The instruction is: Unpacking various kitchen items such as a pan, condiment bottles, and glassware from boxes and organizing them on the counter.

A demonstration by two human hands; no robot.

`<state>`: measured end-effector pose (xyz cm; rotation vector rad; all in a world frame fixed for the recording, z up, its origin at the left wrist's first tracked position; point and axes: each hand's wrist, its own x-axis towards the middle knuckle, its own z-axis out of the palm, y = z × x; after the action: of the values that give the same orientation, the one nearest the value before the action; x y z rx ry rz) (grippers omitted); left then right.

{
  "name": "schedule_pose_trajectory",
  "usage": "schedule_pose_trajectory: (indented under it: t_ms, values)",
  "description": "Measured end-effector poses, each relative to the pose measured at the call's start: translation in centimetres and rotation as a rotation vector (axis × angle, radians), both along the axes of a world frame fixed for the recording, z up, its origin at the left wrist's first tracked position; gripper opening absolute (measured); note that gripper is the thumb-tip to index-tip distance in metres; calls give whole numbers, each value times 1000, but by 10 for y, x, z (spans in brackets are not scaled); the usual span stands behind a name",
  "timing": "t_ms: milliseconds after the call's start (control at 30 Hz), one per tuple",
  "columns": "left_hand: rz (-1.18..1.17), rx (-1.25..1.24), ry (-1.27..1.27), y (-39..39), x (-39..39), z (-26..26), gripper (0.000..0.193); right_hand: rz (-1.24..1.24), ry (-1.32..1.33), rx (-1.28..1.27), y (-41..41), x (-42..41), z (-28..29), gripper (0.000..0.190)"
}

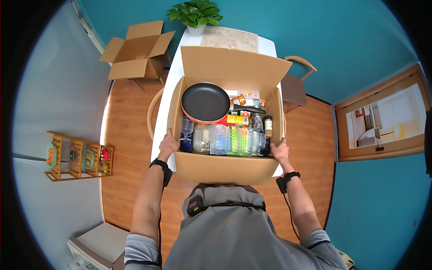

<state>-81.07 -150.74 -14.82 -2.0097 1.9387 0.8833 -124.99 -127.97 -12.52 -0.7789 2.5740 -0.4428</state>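
Note:
Directly in front of me an open cardboard box (224,168) sits on a white table, its far flap raised and its near flap hanging down. My left hand (169,145) grips the box's near left corner. On the opposite side, my right hand (280,148) holds the near right corner. Inside, a black frying pan (206,102) with an orange rim lies on top at the left, its handle to the right. Clear glass mugs (221,140) line the near side. A red and yellow package (237,120) and a dark-capped spice jar (268,126) also show in the box.
The white table (266,44) bears a potted plant (196,15) and a patterned runner (229,37) at its far end. A second open carton (138,55) stands beyond to the left. Chairs flank the table, one with a brown seat (293,90). A wooden rack (81,158) stands left.

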Motion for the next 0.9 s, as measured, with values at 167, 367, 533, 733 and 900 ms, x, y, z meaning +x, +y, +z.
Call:
schedule_pose_trajectory:
  t_ms: [167,367,533,733,900]
  values:
    - [27,4,-19,2,-1,4,77,268,314,-319,-18,-7,9,61]
    - [38,14,-37,1,-6,9,83,539,93,-366,-56,14,22,35]
    - [57,-12,-91,6,-3,11,86,718,-25,-238,-43,36,10,36]
    - [59,-66,-102,9,-4,14,92,712,-162,-276,-12,47,-2,37]
    - [-79,-518,113,29,-16,17,91,687,-140,-251,-4,55,-3,33]
